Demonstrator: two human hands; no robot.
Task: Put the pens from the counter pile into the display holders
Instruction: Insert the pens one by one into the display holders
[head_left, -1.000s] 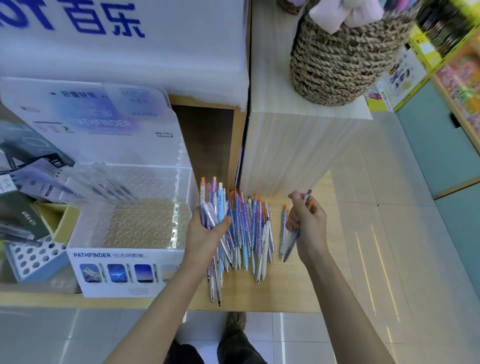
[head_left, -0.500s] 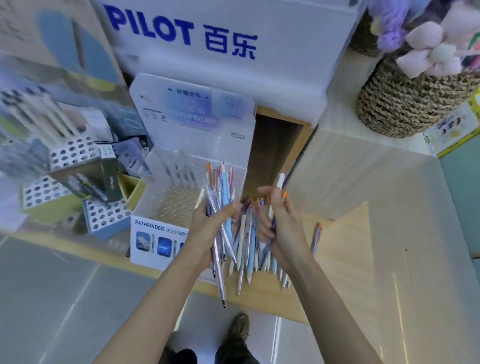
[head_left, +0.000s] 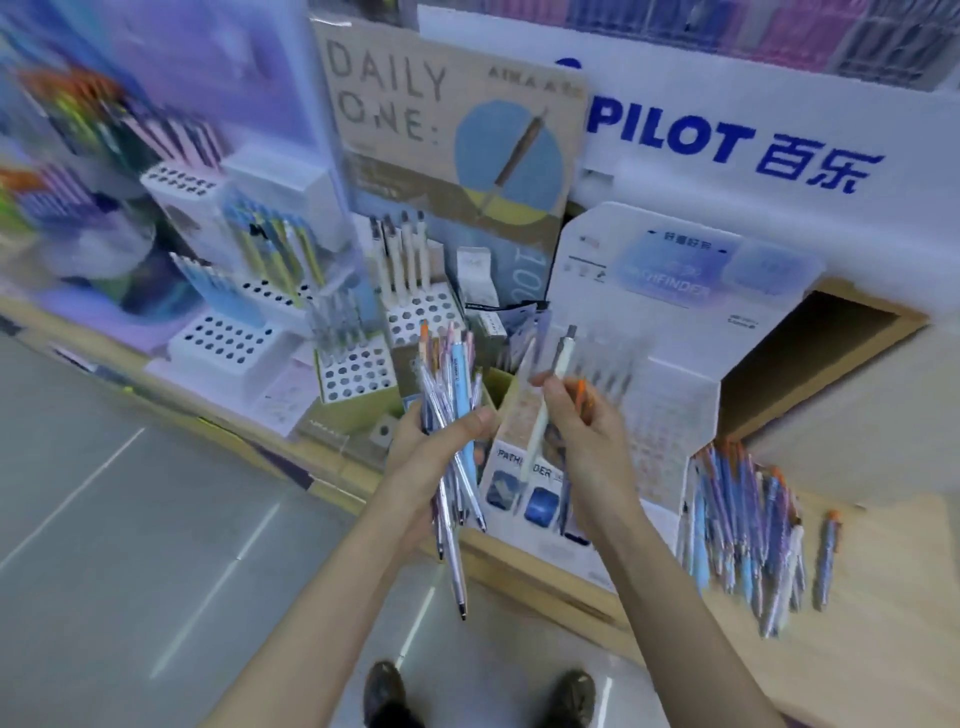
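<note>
Lifted off the pastel pen pile (head_left: 743, 525), now rightward, the left hand (head_left: 441, 447) grips a fanned pen bundle (head_left: 451, 384), and the right hand (head_left: 584, 423) pinches a slim white pen (head_left: 551, 395); the white cardboard holder (head_left: 670, 415) probably comes next.

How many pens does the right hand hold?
2: a white pen pinched in the right hand, and an orange-tipped pen beside it among the fingers. More may be hidden.

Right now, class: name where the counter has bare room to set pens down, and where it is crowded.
Bare wood lies right of the lone pen, toward the right end of the counter, and between the pen pile and the near edge. Crowded: left of the PATHFINDER box, where display holders stand packed side by side.
</note>
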